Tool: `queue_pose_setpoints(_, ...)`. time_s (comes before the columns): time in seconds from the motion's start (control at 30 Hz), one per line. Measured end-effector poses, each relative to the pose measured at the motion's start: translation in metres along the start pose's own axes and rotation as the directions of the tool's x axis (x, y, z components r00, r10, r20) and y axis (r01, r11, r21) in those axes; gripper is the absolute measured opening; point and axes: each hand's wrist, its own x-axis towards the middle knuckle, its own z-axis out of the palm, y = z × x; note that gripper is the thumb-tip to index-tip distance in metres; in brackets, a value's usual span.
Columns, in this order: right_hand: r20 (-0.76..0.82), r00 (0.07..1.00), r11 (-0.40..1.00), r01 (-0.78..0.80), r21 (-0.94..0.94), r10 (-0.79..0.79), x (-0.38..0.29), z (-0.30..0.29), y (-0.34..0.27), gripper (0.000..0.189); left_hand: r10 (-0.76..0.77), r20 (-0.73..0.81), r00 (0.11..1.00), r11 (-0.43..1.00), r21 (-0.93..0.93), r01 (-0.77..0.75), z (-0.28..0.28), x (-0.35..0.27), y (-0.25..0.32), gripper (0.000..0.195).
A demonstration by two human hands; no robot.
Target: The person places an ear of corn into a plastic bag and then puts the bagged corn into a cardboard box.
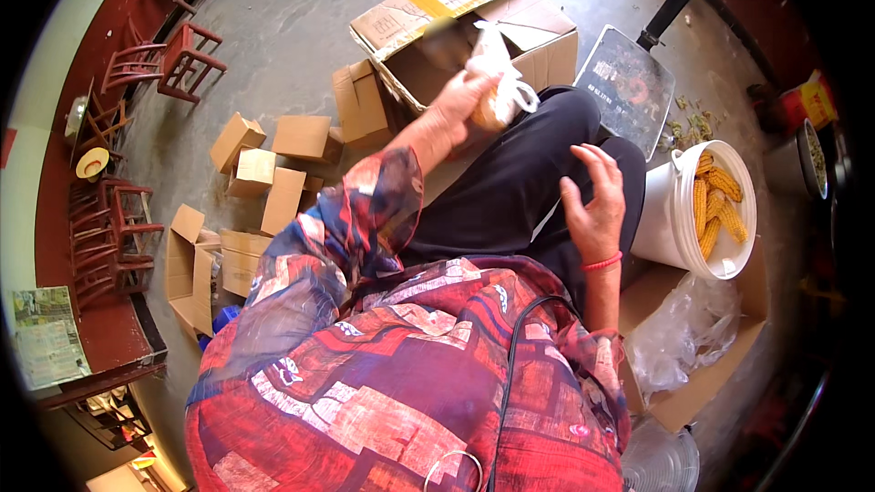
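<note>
In my left hand [459, 101] is a white plastic bag [502, 72] with loose handle loops. Something yellow-orange shows through its lower part, too covered to name. This hand is held over the near side of a large open cardboard box [547, 58], whose flaps stand spread. A blurred round brownish shape [443, 44] shows at the box opening; I cannot tell what it is. My right hand [596, 201], with a red band at the wrist, is above my dark-trousered thigh, fingers apart and holding nothing. To its right, a tilted white plastic bucket [660, 219] holds several yellow corn cobs [714, 195].
A platform scale [625, 92] stands beyond my knees. Several small cardboard boxes [301, 137] lie on the floor at left. Low at right, a cardboard carton [724, 372] holds clear plastic bags [683, 335]. Red wooden chairs [188, 61] line the left wall.
</note>
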Motion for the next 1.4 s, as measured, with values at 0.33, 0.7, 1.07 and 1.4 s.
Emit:
queue_pose_setpoints(0.33, 0.012, 0.996, 0.867, -0.068, -0.494, 0.084, -0.007, -0.001, 0.065, 0.031, 0.037, -0.168, 0.985, 0.698, 0.710, 0.095, -0.125, 0.118, 0.003, 0.045)
queue_pose_setpoints(0.7, 0.011, 0.981, 0.864, -0.166, -0.475, 0.195, 0.005, 0.001, 0.063, 0.023, -0.071, -0.498, 0.864, 0.804, 0.485, 0.345, -0.171, 0.141, -0.006, 0.052)
queue_pose_setpoints(1.07, 0.019, 0.972, 0.843, -0.194, -0.501, 0.235, 0.012, 0.003, 0.066, 0.023, 0.096, -0.549, 0.830, 0.917, 0.374, 0.141, -0.191, 0.166, -0.011, 0.046)
queue_pose_setpoints(1.4, 0.023, 0.964, 0.829, -0.216, -0.515, 0.266, 0.014, 0.006, 0.068, 0.022, 0.142, -0.539, 0.830, 0.945, 0.325, 0.049, -0.167, 0.147, -0.021, 0.042)
